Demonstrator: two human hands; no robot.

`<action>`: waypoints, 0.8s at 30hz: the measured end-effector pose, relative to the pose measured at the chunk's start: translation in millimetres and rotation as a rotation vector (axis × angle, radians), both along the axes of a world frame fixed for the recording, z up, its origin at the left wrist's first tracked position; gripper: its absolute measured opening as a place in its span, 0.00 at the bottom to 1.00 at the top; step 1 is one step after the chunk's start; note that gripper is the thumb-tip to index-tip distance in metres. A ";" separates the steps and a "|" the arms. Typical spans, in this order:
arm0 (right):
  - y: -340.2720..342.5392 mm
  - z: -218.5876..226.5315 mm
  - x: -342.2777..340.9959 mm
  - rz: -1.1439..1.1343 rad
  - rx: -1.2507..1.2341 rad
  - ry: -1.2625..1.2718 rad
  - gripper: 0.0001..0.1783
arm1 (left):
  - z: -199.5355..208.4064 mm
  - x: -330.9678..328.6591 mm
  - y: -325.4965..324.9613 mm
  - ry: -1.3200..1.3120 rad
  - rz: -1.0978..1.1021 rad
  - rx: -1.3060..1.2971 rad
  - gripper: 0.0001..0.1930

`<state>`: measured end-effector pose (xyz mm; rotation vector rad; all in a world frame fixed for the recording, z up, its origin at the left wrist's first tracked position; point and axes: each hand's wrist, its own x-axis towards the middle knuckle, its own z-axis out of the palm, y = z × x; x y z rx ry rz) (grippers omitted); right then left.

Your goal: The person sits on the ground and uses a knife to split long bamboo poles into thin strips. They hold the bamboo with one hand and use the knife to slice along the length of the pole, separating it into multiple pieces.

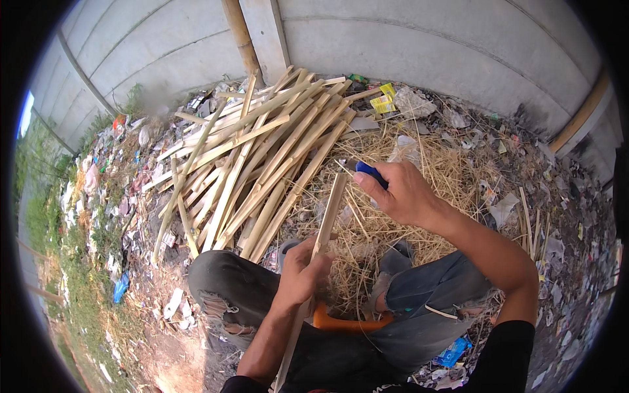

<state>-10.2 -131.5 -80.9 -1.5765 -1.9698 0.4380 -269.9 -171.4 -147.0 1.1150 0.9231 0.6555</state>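
Note:
My left hand (301,274) is closed round a long split bamboo strip (332,206), which runs up from my lap, slanting away from me. In my right hand (407,193) is a knife with a blue handle (372,174), gripped in closed fingers. Its short blade sits at the strip's far end; whether it touches the bamboo I cannot tell. Past my knees lies a large heap of similar bamboo strips (262,154), piled at crossing angles. Thin bamboo shavings (386,229) cover the ground below my right hand.
A grey concrete panel wall (426,52) closes off the far side, with a bamboo pole (241,36) against it. My bent knees in torn trousers flank an orange curved object (347,321). Litter, including a blue wrapper (453,352), and grass (85,281) spread around.

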 end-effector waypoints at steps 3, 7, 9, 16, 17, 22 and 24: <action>-16.2 -3.6 -24.0 0.134 -0.054 -0.051 0.36 | -17.4 -1.9 2.3 -0.048 0.002 0.125 0.14; -37.3 -30.3 -50.1 0.276 -0.049 -0.121 0.34 | -12.4 2.4 1.5 -0.030 -0.031 0.107 0.15; -29.2 -29.7 -46.8 0.224 -0.072 -0.148 0.34 | -14.5 0.6 0.1 -0.015 0.013 0.148 0.14; -34.0 -29.6 -54.8 0.308 -0.048 -0.182 0.36 | -16.8 1.1 2.2 0.021 0.052 0.167 0.24; -26.1 -25.3 -51.8 0.238 -0.074 -0.154 0.36 | -16.0 -2.3 3.0 0.036 0.050 0.166 0.24; 12.4 -2.0 -5.9 0.006 -0.050 -0.082 0.36 | -4.7 -3.8 -1.9 0.091 -0.016 0.123 0.25; 6.0 -15.5 -7.0 0.027 -0.072 0.007 0.35 | -0.3 0.0 0.1 0.018 -0.029 0.101 0.25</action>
